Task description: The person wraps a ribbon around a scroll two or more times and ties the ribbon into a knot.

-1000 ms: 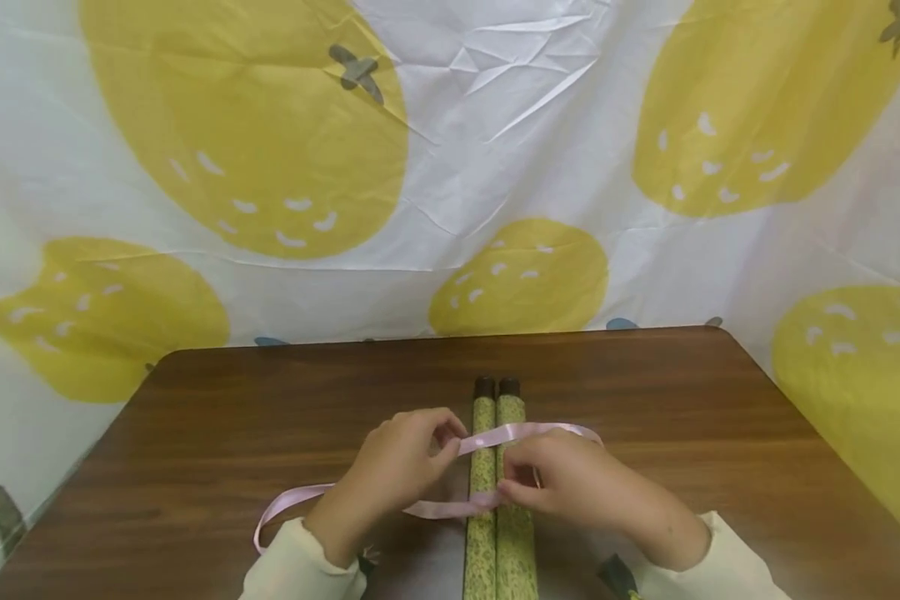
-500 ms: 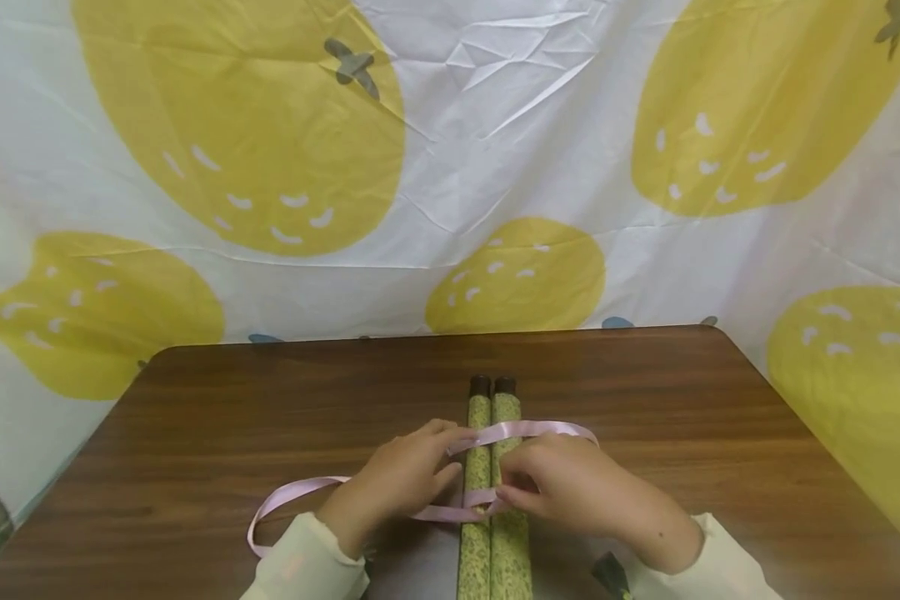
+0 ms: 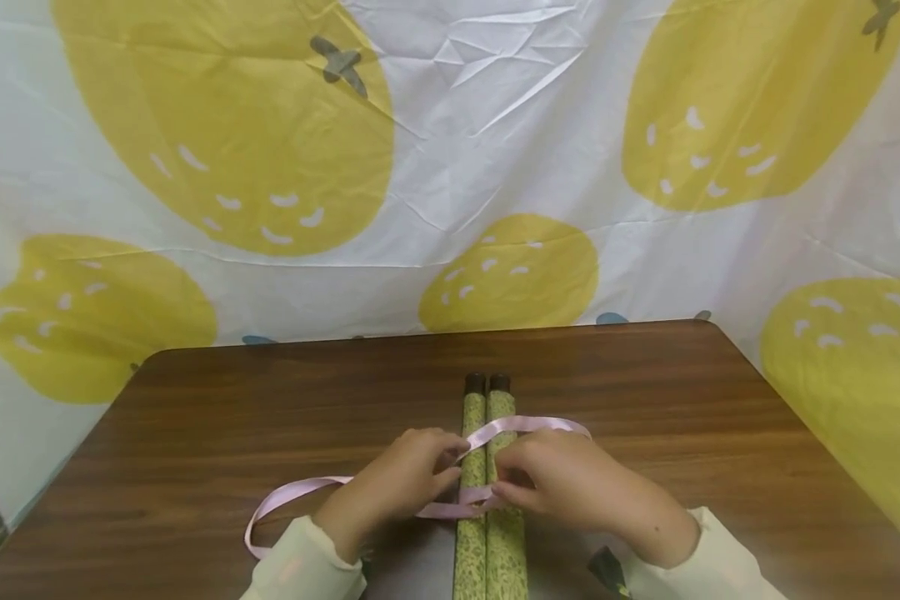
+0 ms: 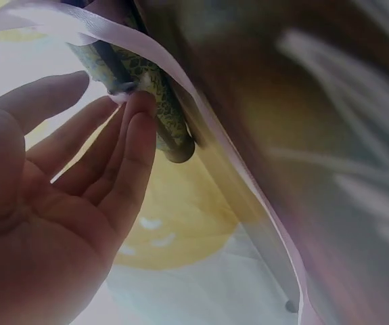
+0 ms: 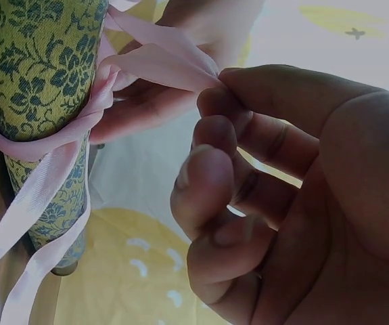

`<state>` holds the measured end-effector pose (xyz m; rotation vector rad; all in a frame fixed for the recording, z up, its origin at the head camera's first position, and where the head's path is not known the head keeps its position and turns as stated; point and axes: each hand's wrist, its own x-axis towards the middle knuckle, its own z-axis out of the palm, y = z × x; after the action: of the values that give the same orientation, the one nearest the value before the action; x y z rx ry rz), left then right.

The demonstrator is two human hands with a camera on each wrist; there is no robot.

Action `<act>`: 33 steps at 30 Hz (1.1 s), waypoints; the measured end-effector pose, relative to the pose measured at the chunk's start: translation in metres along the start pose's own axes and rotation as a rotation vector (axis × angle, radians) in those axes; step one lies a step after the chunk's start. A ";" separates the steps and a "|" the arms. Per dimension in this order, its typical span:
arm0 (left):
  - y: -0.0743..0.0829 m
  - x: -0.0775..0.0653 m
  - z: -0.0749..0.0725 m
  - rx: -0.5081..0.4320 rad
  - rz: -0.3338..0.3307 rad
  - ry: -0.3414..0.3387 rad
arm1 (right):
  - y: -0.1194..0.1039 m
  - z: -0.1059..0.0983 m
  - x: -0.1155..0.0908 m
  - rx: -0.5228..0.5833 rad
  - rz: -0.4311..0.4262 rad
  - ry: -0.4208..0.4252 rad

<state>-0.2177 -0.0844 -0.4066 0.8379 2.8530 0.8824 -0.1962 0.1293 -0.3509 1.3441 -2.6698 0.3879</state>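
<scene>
Two rolls of a brocade-covered scroll (image 3: pixel 506 550), yellow-green with a dark floral pattern and dark end knobs, lie side by side on the table. A pink ribbon (image 3: pixel 528 423) passes round them; the right wrist view shows a knotted turn with two loose tails. My right hand (image 3: pixel 577 479) pinches a ribbon loop (image 5: pixel 164 64) between thumb and index finger, right of the rolls. On the left, my left hand (image 3: pixel 397 475) has its fingertips at the ribbon over the left roll. Its thumb (image 4: pixel 55 95) stands apart from the fairly straight fingers.
The brown wooden table (image 3: pixel 307 400) ends at a white cloth (image 3: pixel 450 192) printed with yellow fruit. A ribbon loop (image 3: pixel 270 504) lies left of my left wrist. A small dark object (image 3: pixel 607 571) is near my right sleeve.
My left fingers reached out over the left roll, then drew back slightly at the ribbon. The right hand keeps its pinch on the ribbon. The head view has shifted slightly.
</scene>
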 end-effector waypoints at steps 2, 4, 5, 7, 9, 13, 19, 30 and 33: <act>0.000 0.001 0.001 -0.004 0.001 0.017 | 0.001 0.001 0.000 -0.005 -0.007 0.005; 0.000 0.002 0.002 0.004 0.003 0.041 | 0.001 0.001 0.000 0.010 -0.011 0.003; 0.001 0.003 0.001 0.010 0.002 0.054 | 0.002 0.002 0.000 0.025 -0.010 -0.003; 0.002 0.003 0.001 0.023 -0.005 0.085 | 0.003 0.001 -0.001 0.053 -0.003 -0.016; 0.003 0.003 -0.001 0.032 -0.012 0.114 | 0.004 0.001 -0.001 0.071 0.000 -0.024; 0.007 0.000 -0.008 0.044 -0.022 0.174 | 0.006 0.000 -0.001 0.066 0.004 -0.016; 0.018 -0.015 -0.027 0.066 -0.058 0.220 | 0.008 -0.002 0.000 0.090 0.074 -0.048; 0.036 -0.052 -0.039 0.187 -0.009 0.097 | 0.015 0.001 -0.001 0.094 0.130 -0.031; 0.038 -0.060 -0.038 0.142 0.029 0.054 | 0.016 0.002 -0.001 0.068 0.135 -0.014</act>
<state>-0.1553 -0.1078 -0.3616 0.8845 2.9874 0.7224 -0.2086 0.1390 -0.3556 1.1903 -2.7917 0.4905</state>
